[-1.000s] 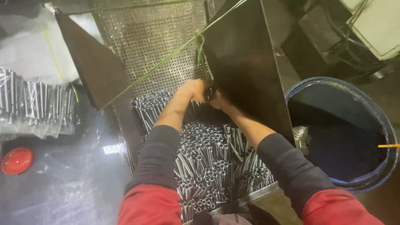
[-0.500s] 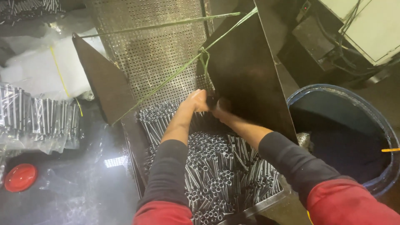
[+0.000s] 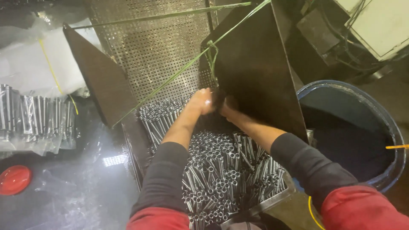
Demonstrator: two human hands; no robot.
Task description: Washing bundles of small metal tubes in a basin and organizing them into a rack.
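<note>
My left hand (image 3: 202, 101) and my right hand (image 3: 227, 105) meet at the foot of a perforated metal chute (image 3: 149, 47), just above a tray (image 3: 132, 140) heaped with several short shiny metal tubes (image 3: 221, 174). Both hands are curled together around a small dark thing that I cannot make out. A green string (image 3: 170, 81) runs diagonally from the upper right down past my hands. A dark metal side plate (image 3: 255, 72) stands right beside my right hand.
A second dark side plate (image 3: 96, 81) flanks the chute on the left. A blue barrel (image 3: 383, 123) with a dark inside stands at the right. Bagged bundles of tubes (image 3: 34, 119) and a red lid (image 3: 13, 179) lie on the wet floor at left.
The view has shifted, so the hands sit a little lower and to the right in frame. Both hands stay pressed together at the chute's foot.
</note>
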